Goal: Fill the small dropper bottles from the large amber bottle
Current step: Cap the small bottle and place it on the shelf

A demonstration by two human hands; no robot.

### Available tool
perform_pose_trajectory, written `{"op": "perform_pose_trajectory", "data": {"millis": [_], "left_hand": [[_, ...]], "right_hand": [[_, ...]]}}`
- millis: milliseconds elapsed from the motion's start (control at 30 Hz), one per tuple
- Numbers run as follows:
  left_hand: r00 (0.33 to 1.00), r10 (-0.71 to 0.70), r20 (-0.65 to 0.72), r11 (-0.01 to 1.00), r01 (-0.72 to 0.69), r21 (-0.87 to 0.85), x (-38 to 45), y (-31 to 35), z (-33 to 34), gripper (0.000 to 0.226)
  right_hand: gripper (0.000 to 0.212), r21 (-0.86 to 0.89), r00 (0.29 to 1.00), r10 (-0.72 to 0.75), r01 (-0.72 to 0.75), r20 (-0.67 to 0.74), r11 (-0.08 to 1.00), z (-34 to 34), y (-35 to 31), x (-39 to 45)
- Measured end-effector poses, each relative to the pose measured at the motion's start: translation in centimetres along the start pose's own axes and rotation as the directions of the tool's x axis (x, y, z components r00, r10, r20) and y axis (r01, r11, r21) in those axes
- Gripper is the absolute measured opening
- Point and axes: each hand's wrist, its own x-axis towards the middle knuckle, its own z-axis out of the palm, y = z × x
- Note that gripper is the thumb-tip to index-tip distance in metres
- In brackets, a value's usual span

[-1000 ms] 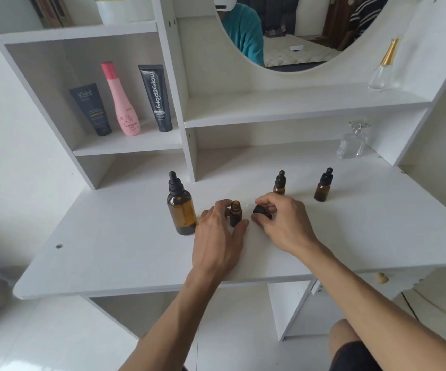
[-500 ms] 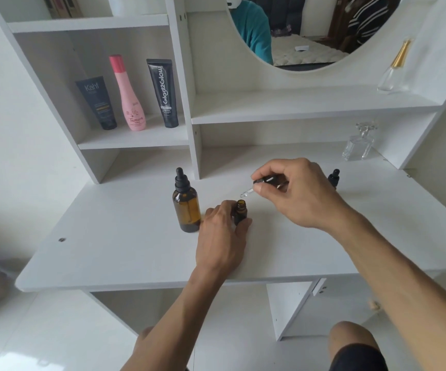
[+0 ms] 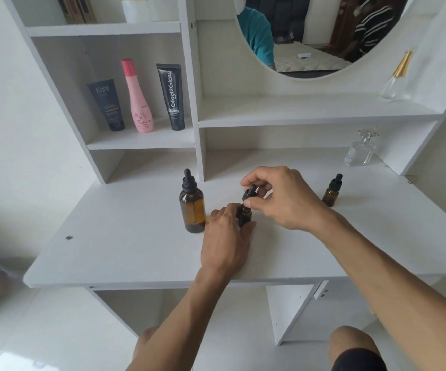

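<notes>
The large amber bottle stands capped with its black dropper top on the white desk. Just right of it my left hand grips a small amber dropper bottle standing on the desk. My right hand pinches that bottle's black dropper cap right over its neck. A second small dropper bottle, capped, stands further right. Another small bottle seen earlier is hidden behind my right hand.
On the left shelf stand a grey tube, a pink bottle and a black tube. Two clear perfume bottles stand at the back right. A round mirror hangs above.
My right hand picked the dropper cap up from the desk, swung it up and over, and now holds it upright on top of the small bottle. My left hand stayed on the bottle.
</notes>
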Motion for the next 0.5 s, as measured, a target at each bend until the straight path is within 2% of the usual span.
{"op": "perform_pose_trajectory", "data": {"millis": [500], "left_hand": [[1.000,0.026,-0.009,1.000,-0.026,0.008,0.0,-0.3,0.3,0.016]], "right_hand": [[0.029,0.001,0.997,-0.015,0.015,0.078,1.000,1.4,1.2,0.0]]}}
